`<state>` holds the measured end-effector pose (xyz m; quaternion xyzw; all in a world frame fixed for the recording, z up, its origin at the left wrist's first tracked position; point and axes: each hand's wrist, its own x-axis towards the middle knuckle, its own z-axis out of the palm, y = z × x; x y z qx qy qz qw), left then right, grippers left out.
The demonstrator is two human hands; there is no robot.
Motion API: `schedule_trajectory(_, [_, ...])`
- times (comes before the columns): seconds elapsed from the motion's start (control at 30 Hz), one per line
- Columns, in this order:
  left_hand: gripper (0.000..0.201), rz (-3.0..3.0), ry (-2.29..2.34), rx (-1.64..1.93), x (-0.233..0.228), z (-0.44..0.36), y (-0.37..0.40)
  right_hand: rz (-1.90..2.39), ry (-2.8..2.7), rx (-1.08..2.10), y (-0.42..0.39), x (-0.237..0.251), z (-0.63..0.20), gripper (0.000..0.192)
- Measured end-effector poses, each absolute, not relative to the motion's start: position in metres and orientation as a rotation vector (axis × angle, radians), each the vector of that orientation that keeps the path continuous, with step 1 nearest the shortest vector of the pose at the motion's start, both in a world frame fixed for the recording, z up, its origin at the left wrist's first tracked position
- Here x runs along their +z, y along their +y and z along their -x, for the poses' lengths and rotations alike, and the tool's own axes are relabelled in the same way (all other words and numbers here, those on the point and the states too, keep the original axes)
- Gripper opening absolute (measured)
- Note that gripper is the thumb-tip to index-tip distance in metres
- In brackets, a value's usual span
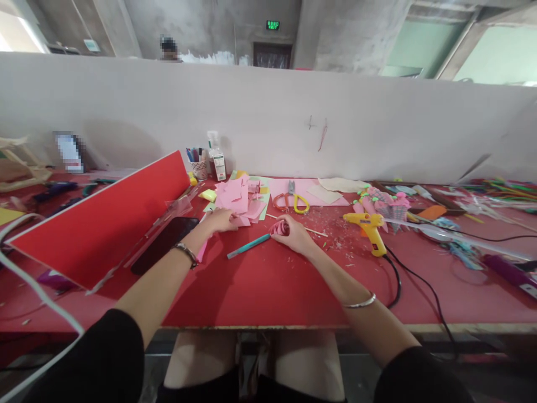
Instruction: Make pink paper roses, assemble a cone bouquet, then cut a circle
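My right hand (297, 237) is closed around a curled strip of pink paper (279, 228), its coils showing between thumb and fingers. Beside it on the red tabletop lies a teal pen (249, 246), its upper end close to the curl. My left hand (222, 220) is at the front edge of a loose pile of pink paper pieces (235, 196). Its fingers are drawn together on a piece of pink paper there; the grip itself is partly hidden. Behind my right hand lie scissors (291, 201) with orange and yellow handles and a thin wooden stick (316, 232).
A yellow glue gun (369, 228) with a black cable stands right, by pink craft flowers (381, 202). Left are a leaning red board (113, 218) and a dark phone (163, 243). A pen cup (198, 167) and bottle (217, 159) stand against the white partition (260, 112).
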<state>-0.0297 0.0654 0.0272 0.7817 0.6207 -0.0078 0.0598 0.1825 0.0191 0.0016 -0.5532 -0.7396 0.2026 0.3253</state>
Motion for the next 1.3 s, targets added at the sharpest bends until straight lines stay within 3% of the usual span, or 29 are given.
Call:
schedule_trajectory(0.27, [0.018, -2.349, 1.792, -0.102, 0.038, 0.024, 0.057, 1.442, -1.973, 0.501, 0.02, 0.001, -0.184, 0.041])
schedule_trajectory(0.53, [0.019, -2.256, 1.769, 0.19, 0.046, 0.028, 0.03, 1.363, -2.003, 0.553, 0.027, -0.011, -0.187, 0.054])
schedule_trajectory(0.63, [0.018, -1.961, 1.403, 0.458, 0.044, 0.018, 0.01, 1.37, -2.02, 0.541, 0.028, -0.011, -0.186, 0.058])
schedule_trajectory(0.8, [0.018, -1.898, 0.753, 0.196, 0.033, -0.002, -0.025, 1.337, -2.095, 0.543, 0.023, -0.004, -0.196, 0.067])
schedule_trajectory(1.07, [0.032, -2.221, 1.124, 0.378, 0.014, -0.008, -0.026, 1.428, -2.216, 0.44, -0.015, 0.02, -0.239, 0.045])
schedule_trajectory(1.2, [0.032, -2.267, 1.414, 0.407, 0.006, -0.002, -0.011, 1.585, -2.245, 0.58, -0.04, 0.038, -0.264, 0.03])
schedule_trajectory(1.3, [0.032, -2.169, 1.613, 0.484, 0.004, 0.004, 0.001, 1.712, -2.183, 0.499, -0.053, 0.046, -0.288, 0.025])
